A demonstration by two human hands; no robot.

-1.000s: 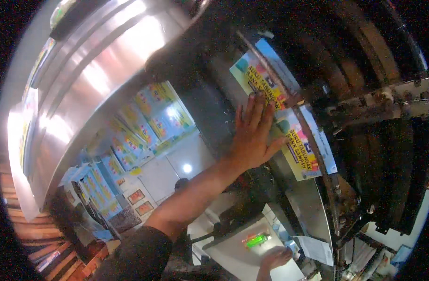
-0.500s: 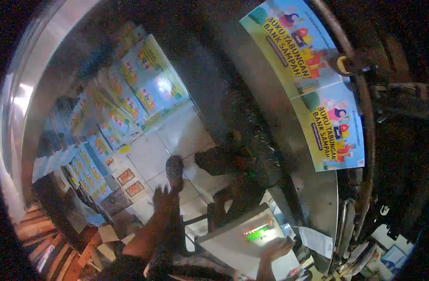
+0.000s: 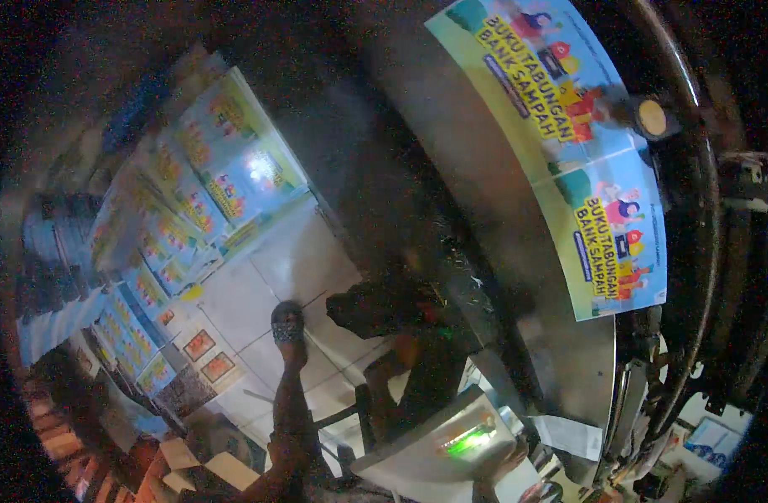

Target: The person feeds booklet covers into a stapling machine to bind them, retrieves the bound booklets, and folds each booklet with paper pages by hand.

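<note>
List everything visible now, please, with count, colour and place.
Smooth metal surface: one, grey, right
Two-panel printed paper sheet: one, blue-yellow, on metal surface
Stacked printed sheets: many, blue-yellow, left
Square floor tiles: several, whitish, centre
Flat machine panel: one, white, green-lit, lower centre
Flat paper: one, white, lower right
Curved metal bar: one, dark, far right
Patterned footwear: one, dark, over tiles
Right hand: one, shadowed, by machine panel
Left hand: unclear

Blue-yellow-green printed sheet (image 3: 560,155), 2 near-identical cartoon designs end to end, lying slanted on grey metal surface (image 3: 560,360), upper R of frame. White panel (image 3: 400,453), green light lit, lower ctr.
</note>
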